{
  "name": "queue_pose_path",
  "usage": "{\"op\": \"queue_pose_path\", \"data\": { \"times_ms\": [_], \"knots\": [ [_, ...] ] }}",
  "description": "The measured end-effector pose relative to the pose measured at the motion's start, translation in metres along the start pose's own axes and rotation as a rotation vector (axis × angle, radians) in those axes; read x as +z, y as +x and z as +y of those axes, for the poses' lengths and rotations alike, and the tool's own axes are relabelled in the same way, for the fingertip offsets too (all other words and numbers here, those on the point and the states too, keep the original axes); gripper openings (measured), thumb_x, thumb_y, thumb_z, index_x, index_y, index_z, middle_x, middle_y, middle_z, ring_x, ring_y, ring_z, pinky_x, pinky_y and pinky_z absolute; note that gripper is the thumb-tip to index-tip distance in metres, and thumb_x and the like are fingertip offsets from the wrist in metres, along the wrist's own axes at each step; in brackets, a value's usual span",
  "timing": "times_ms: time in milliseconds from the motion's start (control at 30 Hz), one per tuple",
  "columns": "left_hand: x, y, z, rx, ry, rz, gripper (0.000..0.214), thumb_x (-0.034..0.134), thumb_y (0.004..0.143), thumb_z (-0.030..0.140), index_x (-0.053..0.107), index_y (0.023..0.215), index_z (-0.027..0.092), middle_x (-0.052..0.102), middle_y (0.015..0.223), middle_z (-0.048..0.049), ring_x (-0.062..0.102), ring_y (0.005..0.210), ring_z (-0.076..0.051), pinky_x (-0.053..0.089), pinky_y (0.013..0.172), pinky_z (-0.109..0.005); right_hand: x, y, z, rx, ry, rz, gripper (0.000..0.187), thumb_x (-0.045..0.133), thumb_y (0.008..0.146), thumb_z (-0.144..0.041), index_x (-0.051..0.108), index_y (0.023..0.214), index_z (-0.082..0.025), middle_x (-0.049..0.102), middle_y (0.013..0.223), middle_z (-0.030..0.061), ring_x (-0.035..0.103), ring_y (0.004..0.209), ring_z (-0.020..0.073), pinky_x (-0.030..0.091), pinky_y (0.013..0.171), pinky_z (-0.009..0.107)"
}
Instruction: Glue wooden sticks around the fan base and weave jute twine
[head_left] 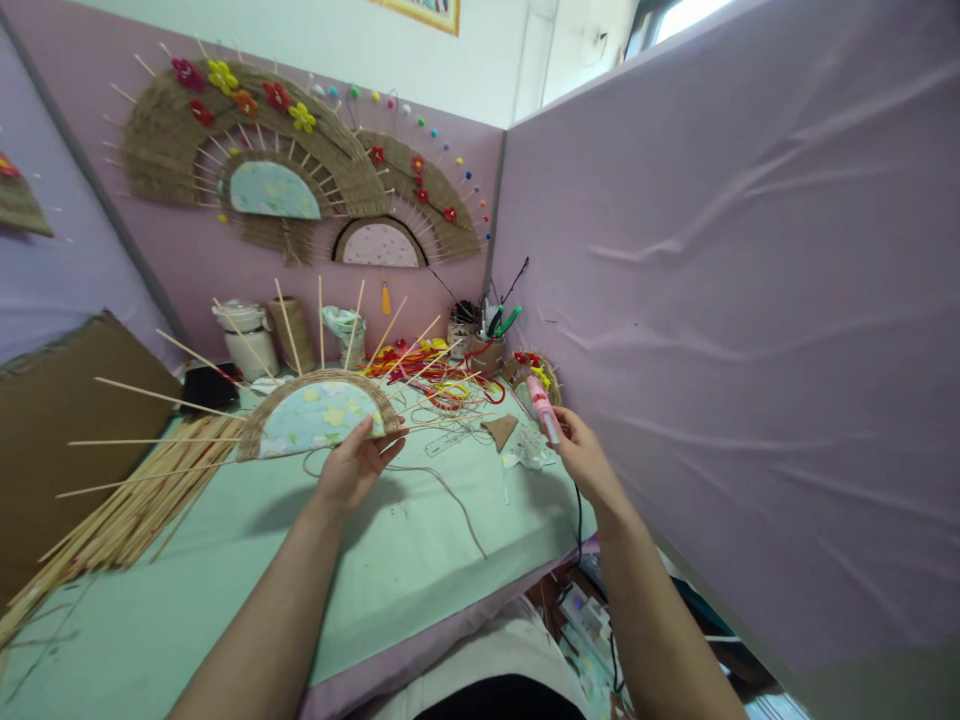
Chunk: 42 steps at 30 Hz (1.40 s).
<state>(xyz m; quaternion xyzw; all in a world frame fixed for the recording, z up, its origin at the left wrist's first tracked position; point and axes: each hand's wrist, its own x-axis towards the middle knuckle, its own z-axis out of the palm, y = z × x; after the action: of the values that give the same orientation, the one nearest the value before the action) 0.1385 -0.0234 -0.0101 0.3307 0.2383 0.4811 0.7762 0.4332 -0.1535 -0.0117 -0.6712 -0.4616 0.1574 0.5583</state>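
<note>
My left hand (352, 468) grips the lower right edge of a half-round fan piece (315, 415). Pale blue floral cloth covers its middle, twine wraps its curved rim, and thin wooden sticks fan outward from it. A loose length of twine (454, 495) trails below it across the table. On the right, my right hand (581, 450) is closed around a pink glue gun (543, 405), with a black cord hanging beneath the hand. The gun is held apart from the fan piece.
Many loose sticks (142, 490) lie at the left of the green-covered table (405, 590). Red and yellow cords (442, 375) are heaped at the back, near a twine spool (292, 335), a white jar (246, 340) and a tool cup (486, 352). Finished fans (255, 120) hang on the partition.
</note>
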Motion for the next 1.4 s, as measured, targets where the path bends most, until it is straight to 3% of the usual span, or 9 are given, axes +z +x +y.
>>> {"op": "queue_pose_path", "data": {
  "times_ms": [167, 300, 400, 500, 700, 900, 1400],
  "knots": [
    [0.001, 0.002, -0.004, 0.116, 0.003, 0.063, 0.022, 0.071, 0.073, 0.026, 0.066, 0.091, 0.015, 0.073, 0.083, -0.0038, 0.07, 0.074, -0.018, 0.054, 0.072, -0.029, 0.03, -0.026, -0.015, 0.126, 0.484, -0.153, 0.043, 0.059, 0.081, -0.056, 0.065, 0.101, -0.019, 0.065, 0.082, 0.0055, 0.054, 0.064, 0.0141, 0.042, 0.057, 0.026],
    [0.003, 0.002, -0.007, 0.209, -0.001, 0.102, 0.028, 0.077, 0.066, 0.026, 0.065, 0.089, 0.015, 0.072, 0.083, -0.0025, 0.068, 0.071, -0.017, 0.055, 0.073, -0.032, 0.065, -0.053, -0.027, 0.157, 0.595, -0.279, 0.04, 0.058, 0.083, -0.055, 0.067, 0.092, -0.017, 0.062, 0.074, 0.0039, 0.051, 0.056, 0.0108, 0.04, 0.052, 0.024],
    [0.004, 0.001, -0.009, 0.277, -0.007, 0.128, 0.034, 0.079, 0.064, 0.026, 0.066, 0.093, 0.014, 0.071, 0.087, -0.0027, 0.066, 0.069, -0.015, 0.056, 0.073, -0.034, 0.084, -0.069, -0.035, 0.121, 0.561, -0.298, 0.043, 0.053, 0.085, -0.057, 0.065, 0.091, -0.016, 0.059, 0.071, 0.0028, 0.051, 0.054, 0.0108, 0.039, 0.051, 0.025],
    [0.004, 0.002, -0.012, 0.344, 0.017, 0.16, 0.04, 0.08, 0.062, 0.028, 0.066, 0.096, 0.014, 0.069, 0.091, -0.0039, 0.065, 0.072, -0.015, 0.057, 0.071, -0.034, 0.094, -0.077, -0.039, 0.039, 0.474, -0.238, 0.044, 0.049, 0.088, -0.057, 0.063, 0.092, -0.016, 0.057, 0.07, 0.0017, 0.051, 0.056, 0.0116, 0.04, 0.054, 0.026],
    [-0.001, 0.005, -0.017, 0.435, 0.105, 0.22, 0.043, 0.081, 0.062, 0.033, 0.066, 0.098, 0.014, 0.067, 0.091, -0.005, 0.063, 0.072, -0.015, 0.056, 0.06, -0.029, 0.104, -0.086, -0.025, -0.074, 0.293, -0.133, 0.049, 0.038, 0.092, -0.057, 0.061, 0.091, -0.015, 0.055, 0.07, 0.0025, 0.051, 0.063, 0.0145, 0.04, 0.059, 0.028],
    [-0.002, 0.005, -0.017, 0.466, 0.122, 0.228, 0.043, 0.081, 0.062, 0.034, 0.065, 0.098, 0.015, 0.066, 0.084, -0.0024, 0.063, 0.064, -0.014, 0.055, 0.056, -0.028, 0.11, -0.09, -0.015, -0.108, 0.222, -0.109, 0.048, 0.037, 0.093, -0.055, 0.062, 0.091, -0.015, 0.058, 0.074, 0.0041, 0.052, 0.066, 0.0159, 0.041, 0.062, 0.029],
    [-0.005, 0.005, -0.021, 0.484, 0.222, 0.223, 0.036, 0.079, 0.062, 0.039, 0.067, 0.085, 0.014, 0.066, 0.079, -0.0022, 0.061, 0.06, -0.013, 0.056, 0.056, -0.029, 0.111, -0.089, -0.024, -0.16, 0.15, -0.091, 0.051, 0.034, 0.093, -0.056, 0.064, 0.094, -0.015, 0.061, 0.075, 0.0053, 0.053, 0.066, 0.0175, 0.042, 0.061, 0.029]
  ]
}}
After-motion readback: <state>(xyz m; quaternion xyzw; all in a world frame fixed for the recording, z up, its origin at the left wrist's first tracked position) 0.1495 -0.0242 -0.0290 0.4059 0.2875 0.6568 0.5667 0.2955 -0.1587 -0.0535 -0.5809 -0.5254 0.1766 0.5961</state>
